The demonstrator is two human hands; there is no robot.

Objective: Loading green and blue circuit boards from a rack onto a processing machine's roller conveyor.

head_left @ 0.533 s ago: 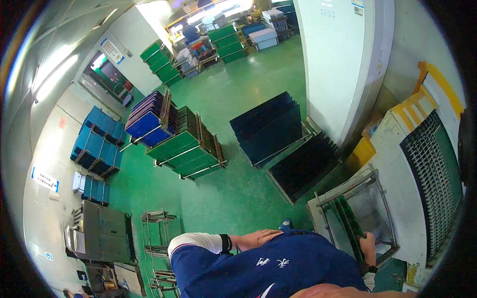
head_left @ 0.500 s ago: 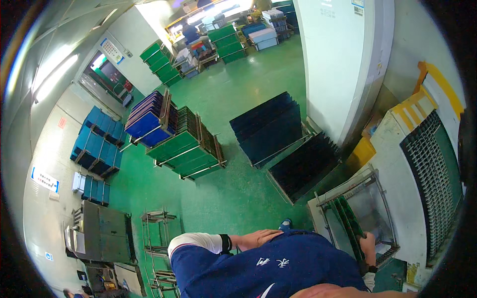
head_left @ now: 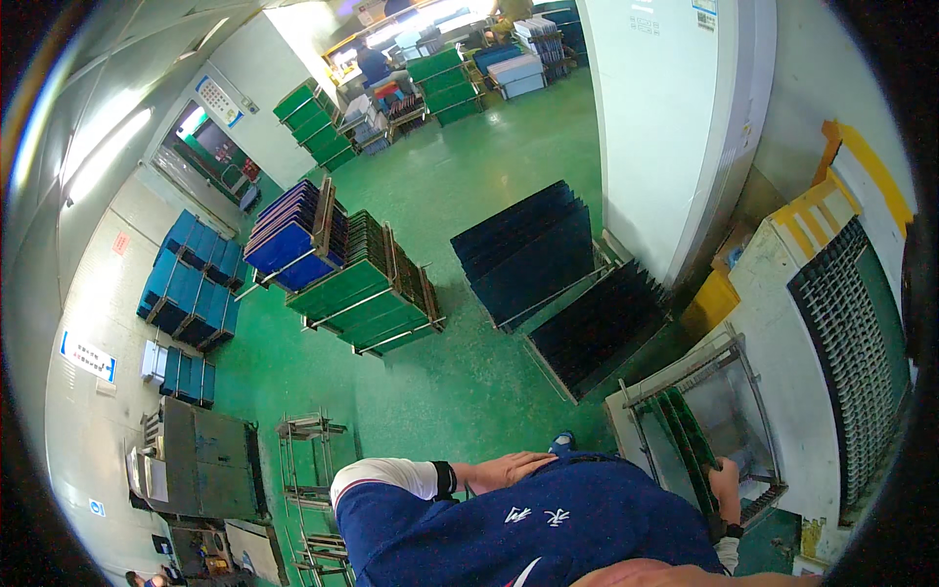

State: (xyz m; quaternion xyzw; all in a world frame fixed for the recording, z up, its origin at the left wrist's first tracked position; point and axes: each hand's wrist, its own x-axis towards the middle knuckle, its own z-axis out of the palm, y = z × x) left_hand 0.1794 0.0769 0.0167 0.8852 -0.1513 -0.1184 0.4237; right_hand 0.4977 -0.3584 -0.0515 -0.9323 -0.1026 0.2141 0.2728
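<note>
My left hand [head_left: 514, 470] lies flat against the front of my body at the waist, fingers stretched out and holding nothing. At the lower right, my right hand [head_left: 725, 485] is closed on the edge of a dark green panel [head_left: 688, 442]. Several such thin panels stand on edge, side by side, in a metal rack frame [head_left: 751, 377] with toothed slot bars. My fingertips are partly hidden behind the panel edge, so I cannot tell how many panels they grip.
A machine [head_left: 851, 362] with a roller-like bed stands at the right. Dark panels [head_left: 528, 254] in racks, a green panel stack [head_left: 367, 293] and a blue stack [head_left: 298, 235] stand on the green floor. Bare metal racks [head_left: 311, 489] stand at lower left. A person [head_left: 374, 65] sits far back.
Both my hands keep their places. The person far back shows a little more, and another person shows slightly more at the lower left edge.
</note>
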